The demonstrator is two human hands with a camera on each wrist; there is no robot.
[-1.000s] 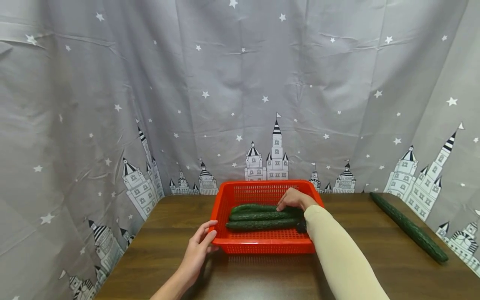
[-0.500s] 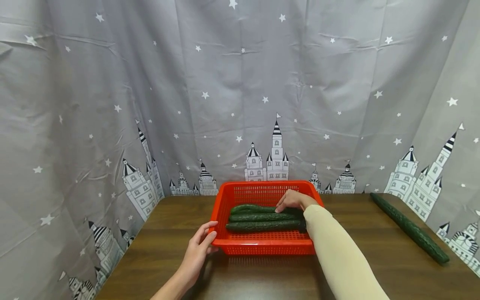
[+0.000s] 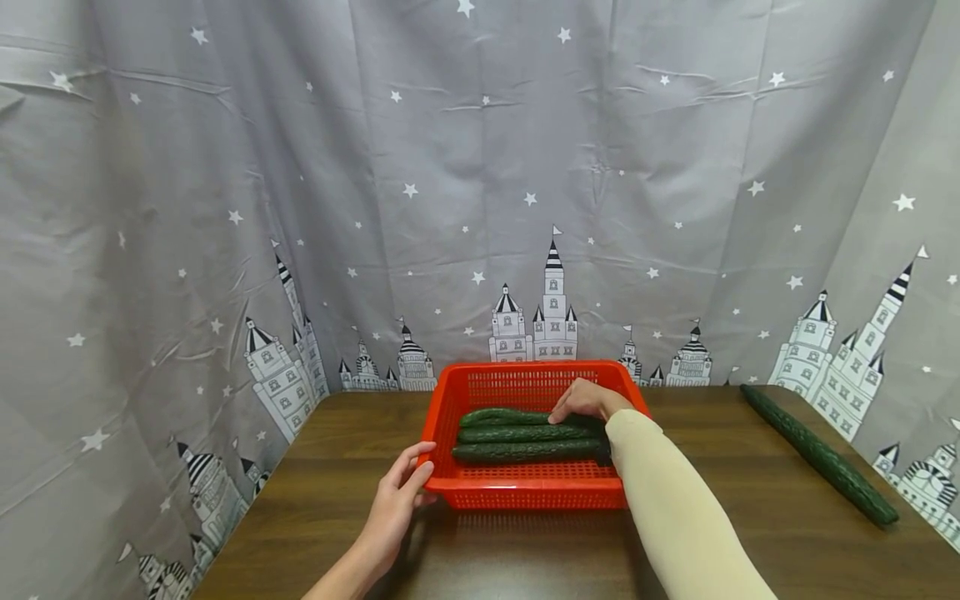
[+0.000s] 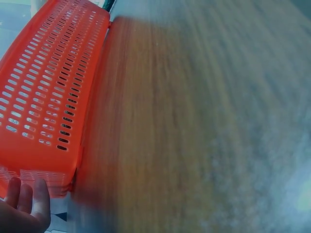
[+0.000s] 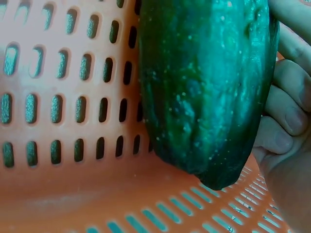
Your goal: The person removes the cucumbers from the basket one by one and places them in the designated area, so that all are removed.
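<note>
Little differs from a second earlier: the right hand (image 3: 588, 399) has shifted slightly leftward inside the red plastic basket (image 3: 525, 497), and the far cucumber (image 3: 497, 416) under it has edged the same way. That hand is narrow, its fingers curled, holding the far cucumber toward its right end; the right wrist view shows folded fingers beside a cucumber's blunt tip, close to the perforated wall. The middle cucumber (image 3: 510, 434) and the near cucumber (image 3: 517, 452) lie in front of it on the basket floor, roughly parallel, as they did before. The left hand (image 3: 393, 496) has not moved; its thumb and fingers grip the basket's rim at the left end, by the near corner. The basket stays where it was on the wooden counter (image 3: 315, 500). The outer cucumber (image 3: 821, 457) also remains in place, lying diagonally on the counter at the right, well apart from the basket.
</note>
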